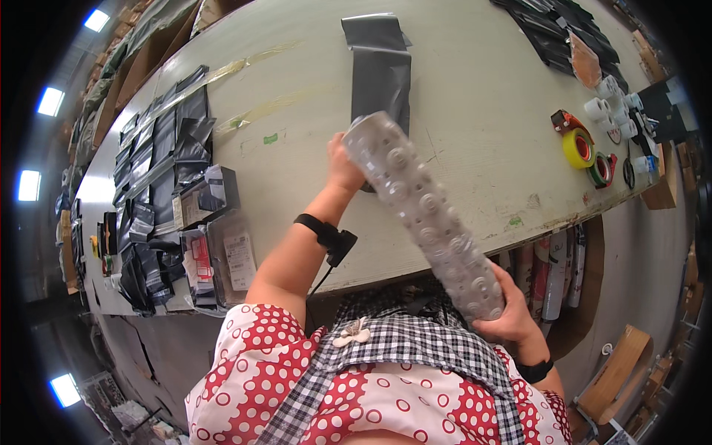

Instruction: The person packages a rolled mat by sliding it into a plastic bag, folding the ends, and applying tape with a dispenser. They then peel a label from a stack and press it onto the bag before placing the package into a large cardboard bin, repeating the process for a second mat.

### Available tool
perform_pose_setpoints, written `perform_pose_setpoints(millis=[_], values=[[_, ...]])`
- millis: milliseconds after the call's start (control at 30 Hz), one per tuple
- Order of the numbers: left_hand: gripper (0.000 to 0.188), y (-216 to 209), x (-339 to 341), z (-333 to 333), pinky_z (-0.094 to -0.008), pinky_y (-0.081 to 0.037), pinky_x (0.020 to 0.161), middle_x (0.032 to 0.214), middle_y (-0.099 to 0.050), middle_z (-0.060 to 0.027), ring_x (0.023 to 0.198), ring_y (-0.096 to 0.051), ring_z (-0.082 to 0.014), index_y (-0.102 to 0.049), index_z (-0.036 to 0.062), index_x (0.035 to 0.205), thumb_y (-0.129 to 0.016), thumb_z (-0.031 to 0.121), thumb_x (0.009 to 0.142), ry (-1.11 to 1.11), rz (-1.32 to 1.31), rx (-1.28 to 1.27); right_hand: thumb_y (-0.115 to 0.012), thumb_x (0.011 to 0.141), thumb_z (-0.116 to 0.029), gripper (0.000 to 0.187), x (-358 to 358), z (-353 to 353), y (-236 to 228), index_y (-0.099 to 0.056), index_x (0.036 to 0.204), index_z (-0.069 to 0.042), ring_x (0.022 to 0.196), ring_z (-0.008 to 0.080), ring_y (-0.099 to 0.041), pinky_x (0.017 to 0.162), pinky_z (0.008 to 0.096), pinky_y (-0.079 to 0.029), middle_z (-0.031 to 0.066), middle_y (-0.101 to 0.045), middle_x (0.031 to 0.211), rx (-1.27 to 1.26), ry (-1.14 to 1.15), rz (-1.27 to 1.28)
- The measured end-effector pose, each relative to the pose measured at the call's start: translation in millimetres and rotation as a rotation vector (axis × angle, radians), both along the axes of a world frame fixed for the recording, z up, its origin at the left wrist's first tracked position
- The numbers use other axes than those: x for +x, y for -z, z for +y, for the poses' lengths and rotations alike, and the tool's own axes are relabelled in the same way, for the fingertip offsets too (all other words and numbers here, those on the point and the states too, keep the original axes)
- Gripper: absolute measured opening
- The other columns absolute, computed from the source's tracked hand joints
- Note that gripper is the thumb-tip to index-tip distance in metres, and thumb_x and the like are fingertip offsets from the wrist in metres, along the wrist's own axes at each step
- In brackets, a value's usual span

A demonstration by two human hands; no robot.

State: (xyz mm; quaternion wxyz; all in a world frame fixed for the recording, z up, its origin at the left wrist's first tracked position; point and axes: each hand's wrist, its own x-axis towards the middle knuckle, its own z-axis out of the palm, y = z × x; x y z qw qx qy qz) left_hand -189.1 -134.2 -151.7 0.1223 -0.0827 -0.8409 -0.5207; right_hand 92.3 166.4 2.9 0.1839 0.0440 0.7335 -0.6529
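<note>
A rolled clear-grey plastic bath mat (429, 215) with round raised knobs slants across in front of me. My left hand (345, 167) grips its far upper end; the mat hides some of the fingers. Around its near lower end my right hand (512, 308) is wrapped, thumb and fingers on opposite sides. Just beyond the mat's upper end, a dark grey plastic mailer bag (380, 81) lies flat on the pale table (475, 148), its far part folded over.
Stacked dark mailer bags (159, 163) cover the table's left side, next to a clear bin (237, 256) holding labels. To the right stand tape dispensers (578, 148) and white rolls (601, 111). More dark bags (556, 37) lie at the far right. Upright rolls (552, 274) stand under the table.
</note>
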Motion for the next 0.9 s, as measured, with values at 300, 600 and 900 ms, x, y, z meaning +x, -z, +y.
perform_pose_setpoints(millis=[300, 600, 900], values=[[0.014, -17.9, 5.6, -17.4, -0.027, -0.05, 0.064, 0.078, -0.065, -0.0043, 0.068, -0.061, -0.0138, -0.071, 0.0051, 0.086, -0.073, 0.01, 0.073, -0.038, -0.384, 0.062, -0.076, 0.057, -0.026, 0.099, 11.6, -24.9, 9.3, -0.032, 0.146, -0.027, 0.087, 0.031, -0.061, 0.076, 0.0373, -0.053, 0.0112, -0.058, 0.097, 0.7, -0.169, -0.053], [0.031, -53.3, -18.2, 3.8, -0.0335, -0.047, 0.058, 0.065, -0.061, -0.0119, 0.062, -0.06, -0.0253, -0.065, 0.0037, 0.077, -0.07, 0.034, 0.082, 0.066, -0.342, -0.487, -0.075, 0.057, -0.017, 0.094, 2.0, -17.2, -33.9, -0.039, 0.142, -0.028, 0.086, 0.0319, -0.061, 0.072, 0.0418, -0.052, 0.0118, -0.056, 0.1, 1.14, -0.281, 0.259], [0.02, -60.7, 25.3, 2.9, -0.0417, -0.048, 0.06, 0.065, -0.055, -0.0024, 0.066, -0.057, -0.0277, -0.052, 0.012, 0.077, -0.069, 0.021, 0.082, 0.201, 0.512, -0.556, -0.082, 0.059, -0.03, 0.109, -1.3, -16.3, -30.8, -0.022, 0.15, -0.021, 0.114, 0.0306, -0.058, 0.097, 0.034, -0.044, 0.0199, -0.05, 0.134, 0.453, -0.173, -0.331]])
